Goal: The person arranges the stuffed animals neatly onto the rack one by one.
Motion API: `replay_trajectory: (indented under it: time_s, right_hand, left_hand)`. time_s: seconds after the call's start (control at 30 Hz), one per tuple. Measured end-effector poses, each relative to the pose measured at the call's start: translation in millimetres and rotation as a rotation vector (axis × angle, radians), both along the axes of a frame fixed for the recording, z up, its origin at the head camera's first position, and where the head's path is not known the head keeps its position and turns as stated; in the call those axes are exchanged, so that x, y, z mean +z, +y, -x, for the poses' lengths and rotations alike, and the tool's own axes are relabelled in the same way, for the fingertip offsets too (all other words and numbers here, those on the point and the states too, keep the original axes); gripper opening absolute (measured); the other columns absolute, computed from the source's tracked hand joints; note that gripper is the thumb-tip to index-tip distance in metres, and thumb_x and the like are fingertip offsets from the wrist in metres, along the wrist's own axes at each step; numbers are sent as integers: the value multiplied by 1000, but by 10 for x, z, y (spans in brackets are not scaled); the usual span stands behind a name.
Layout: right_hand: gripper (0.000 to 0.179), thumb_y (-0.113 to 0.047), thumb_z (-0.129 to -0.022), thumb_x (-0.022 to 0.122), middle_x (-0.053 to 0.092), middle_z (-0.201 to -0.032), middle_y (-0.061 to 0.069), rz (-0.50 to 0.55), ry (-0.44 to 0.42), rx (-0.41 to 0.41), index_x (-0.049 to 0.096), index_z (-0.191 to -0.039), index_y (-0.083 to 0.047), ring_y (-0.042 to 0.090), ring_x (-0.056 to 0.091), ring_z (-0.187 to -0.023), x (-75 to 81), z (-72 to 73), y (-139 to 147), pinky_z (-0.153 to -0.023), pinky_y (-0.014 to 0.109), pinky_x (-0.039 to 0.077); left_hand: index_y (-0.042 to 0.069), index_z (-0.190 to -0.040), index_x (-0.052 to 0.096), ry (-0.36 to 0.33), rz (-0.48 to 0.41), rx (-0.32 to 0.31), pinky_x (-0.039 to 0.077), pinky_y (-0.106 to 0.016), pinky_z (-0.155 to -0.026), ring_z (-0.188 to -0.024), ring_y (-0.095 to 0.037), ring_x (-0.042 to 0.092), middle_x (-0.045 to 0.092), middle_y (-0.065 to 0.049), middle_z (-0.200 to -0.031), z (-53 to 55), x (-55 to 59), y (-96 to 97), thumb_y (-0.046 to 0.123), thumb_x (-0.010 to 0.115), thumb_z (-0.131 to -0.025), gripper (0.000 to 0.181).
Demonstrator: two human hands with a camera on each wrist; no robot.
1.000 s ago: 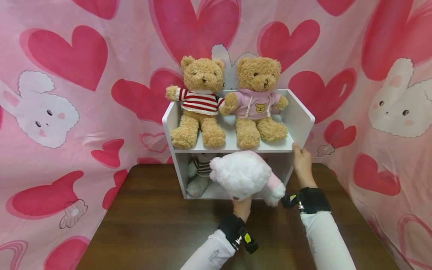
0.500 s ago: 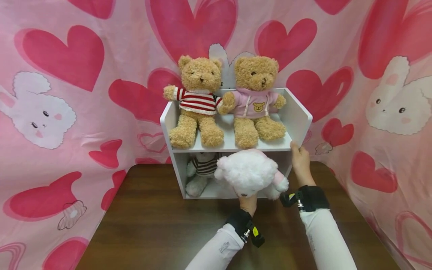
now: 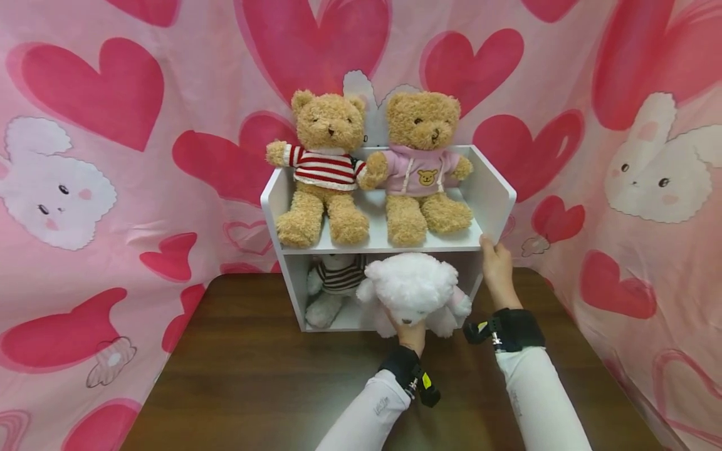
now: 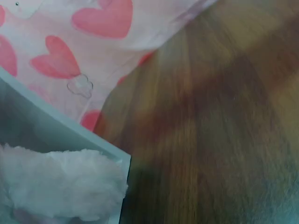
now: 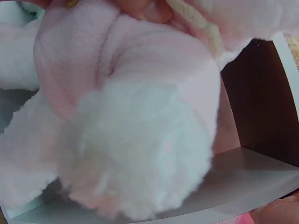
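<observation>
My left hand point(image 3: 410, 333) holds a white teddy bear point(image 3: 414, 287) by its front, just below the muzzle. The bear leans forward at the right half of the shelf's lower compartment, its head under the upper board. In the right wrist view its pink hoodie point(image 5: 140, 51) shows, with left-hand fingers point(image 5: 156, 11) pressed into the cloth and a furry paw in front. My right hand point(image 3: 498, 272) grips the front edge of the white shelf's point(image 3: 504, 200) right side panel. In the left wrist view only white fur point(image 4: 60, 184) and a shelf edge show; the hand is out of sight.
On the upper board sit two tan teddy bears, one in a red striped sweater point(image 3: 325, 168), one in a pink hoodie point(image 3: 414, 169). A light bear in a dark striped top point(image 3: 338, 279) sits lower left. The shelf stands on a brown wooden table point(image 3: 242, 376) before heart-patterned cloth.
The white bear first shifts right, then its head tips up so that more of its muzzle shows. My left hand moves right and slightly up with it. My right hand keeps its place on the shelf.
</observation>
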State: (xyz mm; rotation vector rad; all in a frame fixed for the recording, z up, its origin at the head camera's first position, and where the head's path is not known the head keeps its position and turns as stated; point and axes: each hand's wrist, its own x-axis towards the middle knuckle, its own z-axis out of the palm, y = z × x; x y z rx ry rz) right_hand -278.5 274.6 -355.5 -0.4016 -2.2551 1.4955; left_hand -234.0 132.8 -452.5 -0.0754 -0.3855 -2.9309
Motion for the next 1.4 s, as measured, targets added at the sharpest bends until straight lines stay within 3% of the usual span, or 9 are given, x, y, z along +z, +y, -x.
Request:
replay_trajectory:
  time_s: [0.27,0.43,0.67,0.77,0.9,1.1,1.2,1.33,1.4]
  right_hand:
    - [56,-34,-96,35,45,-127,31,-10,3,5,47,-123,12,38,44,-112,5,-12,-19,-99,48,31]
    - [57,-36,-96,34,44,-128,30,1,-10,0,46,-123,12,37,43,-112,7,-18,-14,-99,47,31]
    - [57,-37,-95,34,47,-123,30,1,-9,-5,47,-122,12,35,44,-103,2,-26,-3,-94,47,34]
    - [57,-37,-95,34,49,-119,29,4,-7,-12,48,-120,12,33,44,-99,-1,-29,-4,-90,46,35]
    - [56,-36,-95,35,48,-122,29,11,-1,-4,48,-120,13,32,44,-101,4,-29,-19,-92,46,35]
    - [56,-36,-96,35,48,-123,29,21,-10,-8,48,-120,12,31,44,-100,0,-18,-47,-93,46,34]
    - [55,-36,-96,35,48,-122,28,25,-7,3,48,-120,12,31,43,-99,-2,-16,-63,-92,45,34]
    - [56,-36,-96,35,50,-115,29,2,-12,-2,50,-116,13,31,43,-96,-3,-8,-55,-89,45,35]
    - [55,-36,-96,35,50,-114,29,-8,-7,-17,50,-115,13,31,43,-96,2,-7,-41,-88,45,35]
  left_hand:
    - [28,-107,48,116,84,119,36,-29,-95,-110,-9,45,49,8,-114,117,-67,21,38,65,-80,34]
    - [24,-112,42,77,206,116,37,-29,-94,-111,-9,45,48,7,-117,180,-133,45,32,67,-80,41]
    - [6,-123,37,-84,1009,353,39,-30,-90,-110,-19,45,46,-4,-117,349,-306,44,11,64,-84,48]
    - [3,-126,35,-73,1072,371,38,-33,-92,-112,-24,44,45,-9,-120,388,-337,48,7,61,-85,48]
    - [1,-128,30,-45,1261,518,37,-32,-94,-113,-25,43,42,-12,-121,402,-351,40,5,63,-83,55]
    - [-1,-130,25,49,1343,672,37,-40,-95,-114,-31,43,41,-17,-123,513,-420,-10,12,65,-82,64]
    - [8,-136,22,100,1522,734,33,-32,-98,-120,-22,39,39,-10,-129,778,-774,-25,30,56,-89,62]
    - [10,-136,29,147,1734,633,30,-30,-100,-122,-19,38,40,-8,-131,946,-900,-73,27,49,-92,52]
    - [8,-136,33,178,1784,573,25,-37,-104,-123,-23,37,40,-11,-133,919,-787,-85,21,52,-90,51]
